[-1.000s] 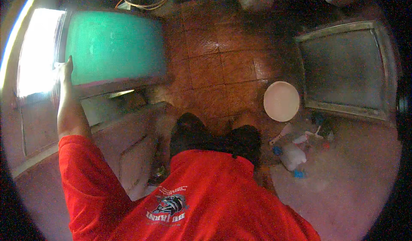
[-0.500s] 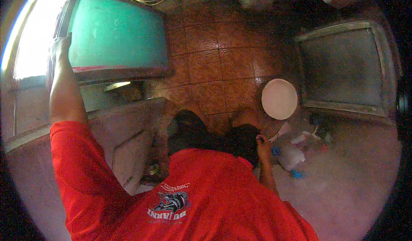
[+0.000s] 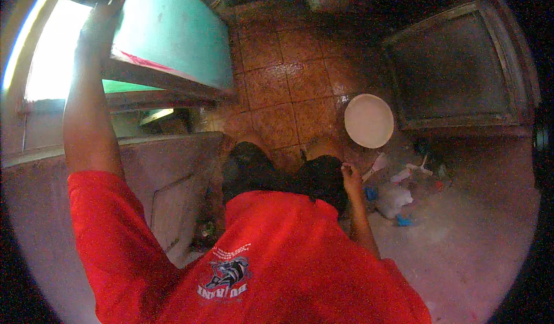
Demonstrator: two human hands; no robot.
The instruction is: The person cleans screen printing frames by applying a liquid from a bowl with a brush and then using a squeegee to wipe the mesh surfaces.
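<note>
My left arm reaches up at the left. My left hand (image 3: 99, 26), dark and blurred against the bright light, is closed on the near-left edge of a teal framed panel (image 3: 176, 32). The panel is tilted up, with a red streak along its lower edge. A bright green strip (image 3: 130, 86) shows below it, above a dark ledge. My right hand (image 3: 351, 177) hangs beside my right thigh, its fingers curled, and nothing shows in them. Near it are a pale flat-ended tool (image 3: 378, 162) and a white plastic container (image 3: 394, 201).
A round cream lid or tub (image 3: 369, 120) stands right of my knees. Beyond it leans a dark framed panel (image 3: 450, 67). Small blue and white items lie on the pale surface (image 3: 450, 243) at right. Brown tiles (image 3: 277, 87) cover the floor; a grey cabinet (image 3: 179, 208) stands at left.
My left hand has raised the teal panel and tilted it upward, baring the green strip beneath. My right hand has moved up slightly beside my thigh.
</note>
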